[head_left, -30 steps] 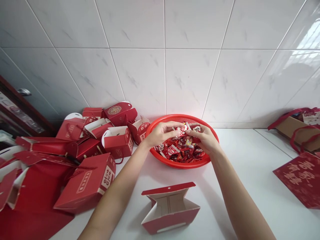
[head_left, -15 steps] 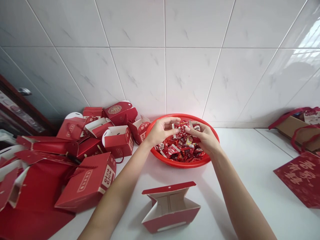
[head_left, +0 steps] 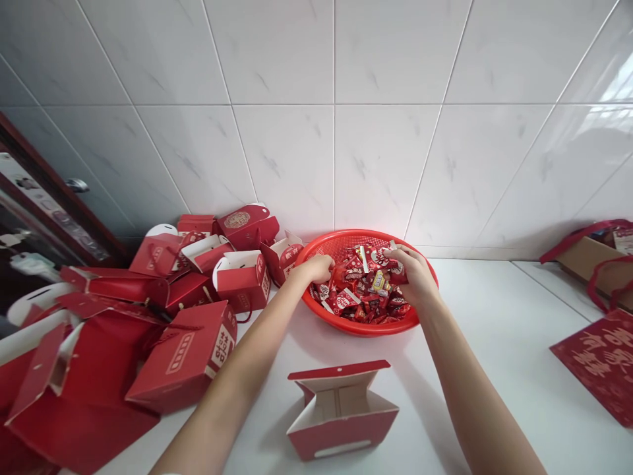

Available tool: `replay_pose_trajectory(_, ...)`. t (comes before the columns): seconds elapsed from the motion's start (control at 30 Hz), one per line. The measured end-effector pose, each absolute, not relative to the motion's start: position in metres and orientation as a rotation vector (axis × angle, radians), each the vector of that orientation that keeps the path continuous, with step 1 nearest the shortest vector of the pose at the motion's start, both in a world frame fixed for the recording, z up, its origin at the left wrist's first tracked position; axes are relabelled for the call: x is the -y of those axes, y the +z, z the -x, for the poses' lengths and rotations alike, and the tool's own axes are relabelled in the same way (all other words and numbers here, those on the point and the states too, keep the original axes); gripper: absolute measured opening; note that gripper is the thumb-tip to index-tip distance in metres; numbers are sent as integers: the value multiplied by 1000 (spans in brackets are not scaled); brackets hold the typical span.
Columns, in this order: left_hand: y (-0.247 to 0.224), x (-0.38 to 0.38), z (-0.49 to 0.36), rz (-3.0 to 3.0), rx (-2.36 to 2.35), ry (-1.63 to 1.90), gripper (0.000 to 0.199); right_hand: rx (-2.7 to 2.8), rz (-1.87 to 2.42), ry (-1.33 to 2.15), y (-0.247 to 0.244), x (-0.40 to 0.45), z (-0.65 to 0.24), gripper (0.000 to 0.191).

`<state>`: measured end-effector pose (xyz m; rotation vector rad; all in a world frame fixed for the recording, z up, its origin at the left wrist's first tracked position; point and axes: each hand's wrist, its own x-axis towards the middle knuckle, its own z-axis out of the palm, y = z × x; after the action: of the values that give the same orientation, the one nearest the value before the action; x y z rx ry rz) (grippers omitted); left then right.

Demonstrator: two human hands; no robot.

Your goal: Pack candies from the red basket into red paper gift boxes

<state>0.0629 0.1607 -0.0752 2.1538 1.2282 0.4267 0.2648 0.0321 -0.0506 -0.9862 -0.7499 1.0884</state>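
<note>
Picking among wrapped sweets [head_left: 343,301] in basket [head_left: 359,328] | right hand [head_left: 418,277]: pinching red packet [head_left: 380,260] | left hand [head_left: 320,269]: inside rim, grip unclear | open box [head_left: 346,432]: nearer, on tabletop [head_left: 479,303] | any lift must clear rim

The round red basket [head_left: 346,325] looks like smooth plastic, the wrapped red sweets [head_left: 342,300] crinkly and shiny. The open red box with white lining [head_left: 341,435] is paperboard, the marbled white wall tiles [head_left: 386,171] glossy, the white table [head_left: 475,316] smooth.

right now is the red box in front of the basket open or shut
Open: the box stands with its flap up, its pale inside showing.
</note>
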Motion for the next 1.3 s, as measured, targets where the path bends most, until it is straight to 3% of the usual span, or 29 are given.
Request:
replay_pose_trajectory(0.2,-79,-176,-67,-2144,-1271,302,23,724,997,1072,-49,-29,-262,26)
replay_pose_trajectory(0.47,-66,-155,-62,-1975,-1115,675,18,715,972,1066,-46,-28,-261,22)
replay_pose_trajectory(0.7,-56,-127,-61,-1717,-828,993,40,691,976,1020,-53,-35,-267,23)
replay_pose_trajectory(1.03,-48,-113,-68,-1609,-703,1152,40,750,1022,1039,-51,-31,-267,23)
replay_pose_trajectory(1.3,-45,-105,-69,-1667,-660,1107,39,932,1090,1071,-51,-28,-261,34)
